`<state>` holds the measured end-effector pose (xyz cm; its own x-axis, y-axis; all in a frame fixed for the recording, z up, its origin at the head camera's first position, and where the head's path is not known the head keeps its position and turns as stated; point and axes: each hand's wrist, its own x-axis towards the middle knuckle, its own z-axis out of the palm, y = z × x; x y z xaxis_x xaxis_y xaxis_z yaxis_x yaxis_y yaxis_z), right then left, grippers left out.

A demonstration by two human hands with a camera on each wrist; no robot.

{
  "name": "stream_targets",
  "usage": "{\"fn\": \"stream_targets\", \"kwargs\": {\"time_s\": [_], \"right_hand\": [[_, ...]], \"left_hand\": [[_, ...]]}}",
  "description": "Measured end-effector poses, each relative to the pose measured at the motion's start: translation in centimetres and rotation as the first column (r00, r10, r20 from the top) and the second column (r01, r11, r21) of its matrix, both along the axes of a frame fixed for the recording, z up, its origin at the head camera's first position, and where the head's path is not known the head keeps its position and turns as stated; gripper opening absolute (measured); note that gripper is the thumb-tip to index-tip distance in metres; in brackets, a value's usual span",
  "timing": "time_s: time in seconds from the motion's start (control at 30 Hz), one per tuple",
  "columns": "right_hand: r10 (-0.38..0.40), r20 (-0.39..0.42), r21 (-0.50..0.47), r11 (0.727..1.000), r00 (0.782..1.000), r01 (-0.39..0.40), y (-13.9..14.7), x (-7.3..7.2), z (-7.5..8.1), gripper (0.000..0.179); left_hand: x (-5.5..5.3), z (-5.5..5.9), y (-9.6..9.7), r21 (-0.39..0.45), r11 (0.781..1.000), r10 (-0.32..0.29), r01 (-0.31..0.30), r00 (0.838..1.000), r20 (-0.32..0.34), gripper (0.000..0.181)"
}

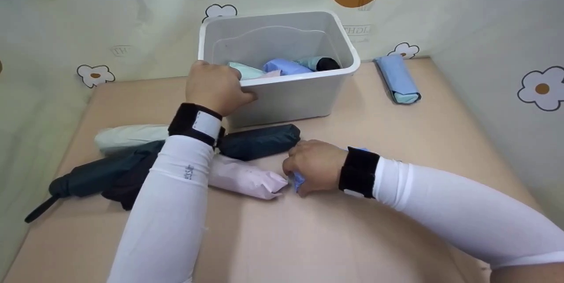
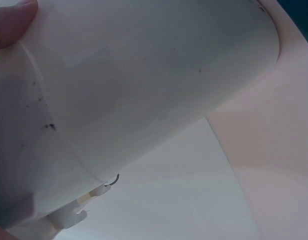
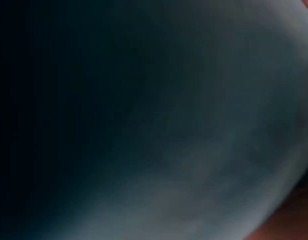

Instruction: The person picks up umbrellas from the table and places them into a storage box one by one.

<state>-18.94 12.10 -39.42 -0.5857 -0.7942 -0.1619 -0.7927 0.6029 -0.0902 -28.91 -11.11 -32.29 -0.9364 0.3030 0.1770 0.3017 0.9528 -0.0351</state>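
At its front left corner, my left hand (image 1: 216, 87) grips the rim of a white plastic bin (image 1: 286, 102), thumb over the front wall. Several folded umbrellas lie inside, including a blue one (image 1: 286, 66) and a mint one (image 1: 246, 70). My right hand (image 1: 318, 166) is curled over a blue folded umbrella (image 1: 298, 180) on the table, mostly hidden under the hand and wrist. Just left of those fingers lie a pink folded umbrella (image 1: 246, 178) and a dark navy one (image 1: 261, 142). A dark, blurred surface fills the right wrist view.
Toward the table's left side lie a pale green umbrella (image 1: 130, 137), a dark green one (image 1: 94, 177) with its strap out, and a black one (image 1: 128, 184), partly behind my left arm. A light blue umbrella (image 1: 398, 79) lies right of the bin. Patterned sheeting (image 1: 154, 23) hangs behind.
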Motion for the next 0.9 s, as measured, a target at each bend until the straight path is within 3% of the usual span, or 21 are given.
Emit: {"fn": "stream_targets", "kwargs": {"time_s": [0.17,0.33,0.5,0.67,0.9], "right_hand": [[0.015,-0.05,-0.03,0.999,0.999,-0.016,0.3,-0.2,-0.1,0.026],[-0.029,-0.091,-0.062,0.998,0.995,0.023,0.6,-0.3,-0.2,0.023],[-0.112,0.008,-0.045,0.993,0.994,0.112,1.1,-0.5,-0.1,0.043],[-0.197,0.127,0.01,0.98,0.972,0.198,1.7,-0.9,0.7,0.066],[-0.275,0.172,0.109,0.96,0.946,0.26,2.3,-1.2,1.4,0.083]], "left_hand": [[0.1,-0.1,0.0,-0.008,1.0,-0.003,0.003,1.0,-0.015,0.05],[0.1,-0.1,0.0,-0.01,1.0,0.008,-0.008,1.0,0.007,0.049],[0.0,0.0,0.1,-0.011,1.0,0.012,-0.011,1.0,0.017,0.049],[0.1,0.1,0.1,-0.015,1.0,0.005,-0.005,1.0,0.007,0.049],[0.0,0.1,0.1,-0.015,1.0,0.002,-0.002,1.0,0.012,0.049]]}}
